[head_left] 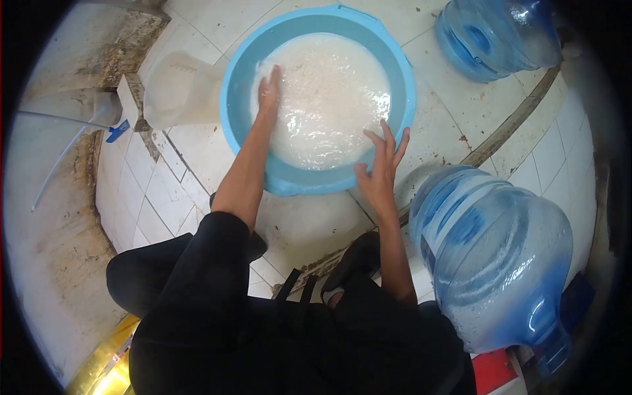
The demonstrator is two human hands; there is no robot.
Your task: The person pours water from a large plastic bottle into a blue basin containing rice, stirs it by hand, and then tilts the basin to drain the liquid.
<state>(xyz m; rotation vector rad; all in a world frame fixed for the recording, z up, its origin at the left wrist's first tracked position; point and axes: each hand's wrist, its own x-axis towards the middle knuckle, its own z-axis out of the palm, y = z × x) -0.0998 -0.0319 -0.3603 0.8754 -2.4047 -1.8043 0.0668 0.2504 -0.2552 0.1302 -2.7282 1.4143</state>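
Left hand (268, 95): at the left side of the milky liquid (329, 99), fingertips partly sunk — grip impossible to tell.
Right hand (383, 161): fingers spread and slightly bent over the near right rim; contact unclear.
Blue basin (232, 99): sat on the tiled floor (434, 108), its bottom hidden by liquid.
Near bottle (500, 257): lay beside the right forearm, crowding that side.
Far bottle (497, 36): cut off at the top.
Pale container (176, 92): blurred, left of the basin.
Gold object (105, 362): cut off, lower left.
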